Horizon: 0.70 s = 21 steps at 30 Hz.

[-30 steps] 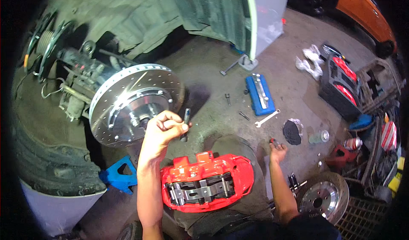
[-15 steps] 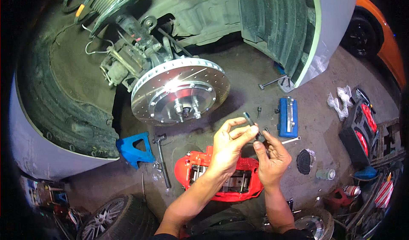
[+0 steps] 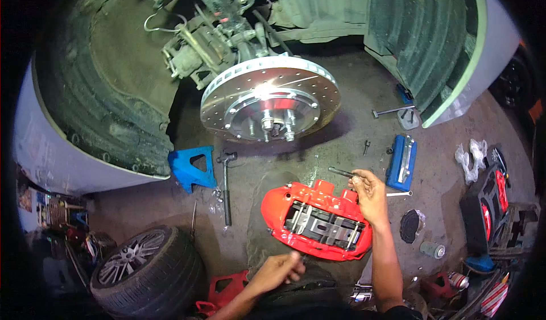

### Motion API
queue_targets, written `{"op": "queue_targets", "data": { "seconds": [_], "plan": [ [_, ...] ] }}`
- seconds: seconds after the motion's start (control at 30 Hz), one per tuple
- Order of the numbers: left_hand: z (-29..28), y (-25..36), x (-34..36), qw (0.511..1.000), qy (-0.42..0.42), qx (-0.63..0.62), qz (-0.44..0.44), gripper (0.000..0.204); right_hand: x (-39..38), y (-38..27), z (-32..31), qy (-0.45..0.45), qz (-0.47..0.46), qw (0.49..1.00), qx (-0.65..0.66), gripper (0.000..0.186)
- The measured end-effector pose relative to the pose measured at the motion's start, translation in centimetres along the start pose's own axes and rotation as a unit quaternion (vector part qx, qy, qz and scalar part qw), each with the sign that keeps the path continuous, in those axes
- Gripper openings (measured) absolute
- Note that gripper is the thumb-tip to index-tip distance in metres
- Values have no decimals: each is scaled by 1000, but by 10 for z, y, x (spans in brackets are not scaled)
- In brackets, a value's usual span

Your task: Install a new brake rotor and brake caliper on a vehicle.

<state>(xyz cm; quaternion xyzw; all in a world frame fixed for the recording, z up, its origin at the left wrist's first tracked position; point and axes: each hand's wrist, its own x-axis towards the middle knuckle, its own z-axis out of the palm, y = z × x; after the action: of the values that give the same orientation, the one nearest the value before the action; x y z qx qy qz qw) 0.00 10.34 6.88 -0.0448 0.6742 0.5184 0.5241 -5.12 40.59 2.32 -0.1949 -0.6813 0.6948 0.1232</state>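
A small grey can lies right of the caliper.

Stained grey concrete floor, dimly lit, beneath a pale car's open wheel arch.

Both forearms were bare to the lower edge of the view, with no gloves, watch or rings visible. The left hand and right hand were uncovered. Dark clothing covered the lap just below the red brake caliper.
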Motion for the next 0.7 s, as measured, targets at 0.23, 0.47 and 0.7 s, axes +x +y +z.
{"op": "queue_targets", "data": {
  "seconds": [0.23, 0.47, 0.7],
  "plan": [
    [29, -16, 77, 865, -175, -469, 35, 56, 21, 10, -4, -178, 40, 982, -54, 34],
    [39, 6, 82, 899, -181, -386, 101, 75, 10, 7, -28, -91, 40, 986, -134, 38],
    [61, 117, 53, 926, 28, -24, 377, 86, 42, -29, -62, 28, 5, 988, 151, 33]
  ]
}}
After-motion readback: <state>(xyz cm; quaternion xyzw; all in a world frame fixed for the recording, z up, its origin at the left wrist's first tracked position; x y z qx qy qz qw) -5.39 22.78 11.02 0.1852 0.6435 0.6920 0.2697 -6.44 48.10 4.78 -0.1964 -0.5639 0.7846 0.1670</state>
